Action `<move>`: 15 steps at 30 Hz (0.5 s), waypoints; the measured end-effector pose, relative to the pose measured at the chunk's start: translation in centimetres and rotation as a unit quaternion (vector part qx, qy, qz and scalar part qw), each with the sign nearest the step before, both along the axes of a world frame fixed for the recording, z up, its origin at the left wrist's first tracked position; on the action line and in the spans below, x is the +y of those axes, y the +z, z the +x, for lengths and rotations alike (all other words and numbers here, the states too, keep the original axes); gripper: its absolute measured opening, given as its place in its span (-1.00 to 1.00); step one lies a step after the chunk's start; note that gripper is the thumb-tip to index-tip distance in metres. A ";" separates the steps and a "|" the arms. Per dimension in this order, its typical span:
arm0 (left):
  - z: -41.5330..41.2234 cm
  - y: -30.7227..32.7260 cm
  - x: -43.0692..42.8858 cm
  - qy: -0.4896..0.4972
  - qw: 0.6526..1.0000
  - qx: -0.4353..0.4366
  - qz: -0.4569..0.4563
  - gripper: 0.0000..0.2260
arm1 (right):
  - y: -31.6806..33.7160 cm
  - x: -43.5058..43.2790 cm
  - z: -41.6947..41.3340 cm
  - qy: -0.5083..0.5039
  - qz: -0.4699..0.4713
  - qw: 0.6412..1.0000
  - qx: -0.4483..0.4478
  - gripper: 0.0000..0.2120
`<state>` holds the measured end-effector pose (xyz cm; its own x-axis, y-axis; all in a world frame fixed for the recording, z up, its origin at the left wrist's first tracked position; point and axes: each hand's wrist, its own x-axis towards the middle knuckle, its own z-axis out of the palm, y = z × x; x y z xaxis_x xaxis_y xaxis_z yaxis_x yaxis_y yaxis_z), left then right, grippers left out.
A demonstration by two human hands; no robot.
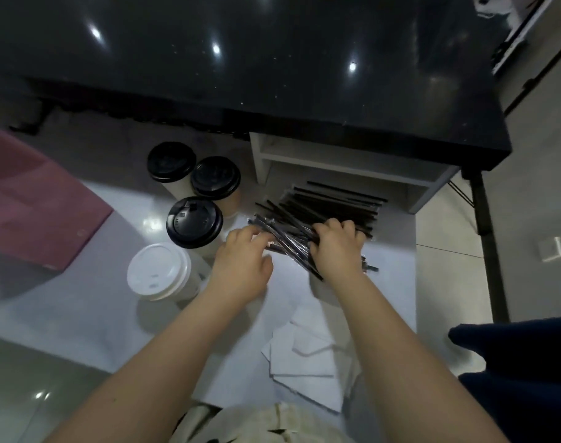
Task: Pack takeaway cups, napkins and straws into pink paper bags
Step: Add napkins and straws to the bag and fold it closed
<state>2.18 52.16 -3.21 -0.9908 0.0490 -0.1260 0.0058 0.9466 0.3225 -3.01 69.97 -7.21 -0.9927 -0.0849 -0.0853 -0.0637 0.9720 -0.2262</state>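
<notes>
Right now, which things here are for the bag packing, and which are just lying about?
For the job: straws gripped by the right hand, left hand at their ends; black-lidded cups; white-lidded cup; napkins; pink bag.
Lying about: black counter; white shelf; dark blue cloth.
</notes>
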 end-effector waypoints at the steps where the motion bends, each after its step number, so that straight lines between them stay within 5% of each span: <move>1: 0.1 0.1 0.0 0.008 1.000 0.000 -0.003 -0.63 | -0.3 0.1 0.0 0.002 -0.004 1.000 0.007 -0.78; 9: 0.0 1.2 0.6 0.037 0.999 0.010 0.002 -0.63 | 0.4 2.0 -0.1 -0.017 -0.081 0.996 0.042 -0.82; 15: -0.4 2.1 1.3 0.041 0.998 0.050 0.019 -0.62 | 2.1 4.0 -0.1 -0.036 -0.110 0.993 -0.012 -0.83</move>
<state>1.80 53.46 -1.11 -0.9993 -0.0289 -0.0253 -0.0361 0.9324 0.3597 -3.11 74.01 -5.11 -0.9947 -0.0337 -0.0972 0.0118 0.9011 -0.4334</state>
